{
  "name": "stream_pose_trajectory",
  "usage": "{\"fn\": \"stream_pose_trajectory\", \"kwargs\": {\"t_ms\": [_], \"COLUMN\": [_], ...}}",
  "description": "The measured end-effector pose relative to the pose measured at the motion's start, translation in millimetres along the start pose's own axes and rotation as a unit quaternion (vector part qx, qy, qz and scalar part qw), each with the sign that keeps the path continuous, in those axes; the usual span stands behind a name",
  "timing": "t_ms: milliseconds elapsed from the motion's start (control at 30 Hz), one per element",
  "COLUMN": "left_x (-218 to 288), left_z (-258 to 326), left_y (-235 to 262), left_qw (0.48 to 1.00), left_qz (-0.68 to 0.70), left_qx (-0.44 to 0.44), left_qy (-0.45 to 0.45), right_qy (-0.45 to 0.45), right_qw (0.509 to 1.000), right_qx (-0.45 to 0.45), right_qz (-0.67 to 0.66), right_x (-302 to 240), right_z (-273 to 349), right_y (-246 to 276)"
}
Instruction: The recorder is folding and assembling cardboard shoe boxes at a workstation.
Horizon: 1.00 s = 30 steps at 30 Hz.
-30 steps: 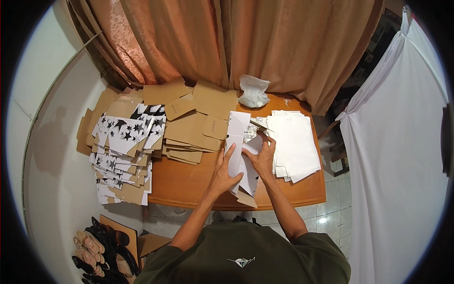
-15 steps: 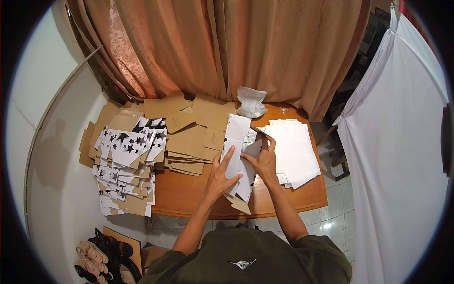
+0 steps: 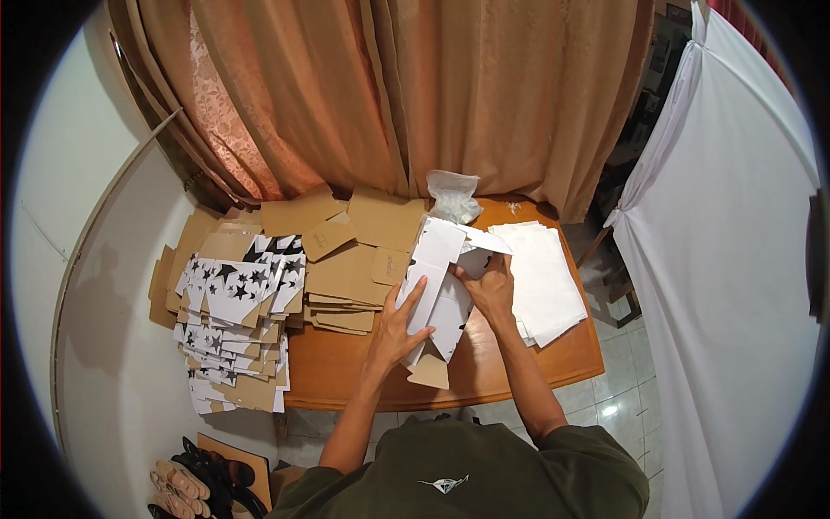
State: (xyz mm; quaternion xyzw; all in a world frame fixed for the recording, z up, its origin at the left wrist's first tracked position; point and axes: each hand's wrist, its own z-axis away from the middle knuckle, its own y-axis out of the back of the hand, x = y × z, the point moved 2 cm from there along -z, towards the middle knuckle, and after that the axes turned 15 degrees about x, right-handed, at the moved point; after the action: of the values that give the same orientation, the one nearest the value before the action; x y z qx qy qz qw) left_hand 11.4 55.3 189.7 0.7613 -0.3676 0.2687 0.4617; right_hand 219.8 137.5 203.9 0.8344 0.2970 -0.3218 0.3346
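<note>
Brown blanks [image 3: 359, 272] lie at nine o'clock of the white carton [image 3: 437, 285]; left hand [image 3: 398, 333] presses it open-palmed, right hand [image 3: 491, 290] grips its flap.

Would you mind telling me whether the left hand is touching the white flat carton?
Touching: the head view shows the left hand pressed palm-down on the white flat carton, fingers spread over it.

Warm, moderate indoor light falls from above, bright on the white cloth [image 3: 735, 225] at the right and on the white sheets [image 3: 545, 277]. A glare spot shines on the floor tiles [image 3: 610, 410] below the surface [image 3: 337, 372]. A soft shadow lies on the pale wall [image 3: 95, 320] at the left. The fisheye bends straight edges toward the rim, and a black vignette rings the round picture. The centre is sharp; detail softens outward.
</note>
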Motion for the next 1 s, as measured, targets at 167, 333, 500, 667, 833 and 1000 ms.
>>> {"fn": "stream_pose_trajectory", "kwargs": {"t_ms": [167, 333, 500, 667, 833, 1000], "left_x": [-3, 2, -3, -13, -11, -24], "left_z": [2, 0, 0, -9, -22, -31], "left_y": [2, 3, 6, 12, 17, 24], "left_qw": [0.998, 0.998, 0.999, 0.999, 0.990, 0.988], "left_qz": [-0.054, -0.050, -0.035, 0.005, 0.013, 0.000], "left_qx": [-0.012, 0.024, 0.029, -0.017, -0.138, -0.158], "left_qy": [-0.018, 0.005, 0.016, 0.039, 0.037, 0.003], "right_qy": [-0.069, 0.042, 0.033, 0.141, 0.144, 0.229], "right_qw": [0.992, 0.998, 0.996, 0.990, 0.968, 0.957], "right_qx": [-0.071, -0.026, -0.002, -0.002, -0.022, -0.093], "right_qz": [0.081, -0.030, -0.082, -0.010, -0.203, -0.151], "right_x": [-3, -14, -24, -16, 20, 4], "right_z": [-15, -9, -7, -24, -27, -19], "right_y": [4, 5, 8, 8, -1, 10]}}
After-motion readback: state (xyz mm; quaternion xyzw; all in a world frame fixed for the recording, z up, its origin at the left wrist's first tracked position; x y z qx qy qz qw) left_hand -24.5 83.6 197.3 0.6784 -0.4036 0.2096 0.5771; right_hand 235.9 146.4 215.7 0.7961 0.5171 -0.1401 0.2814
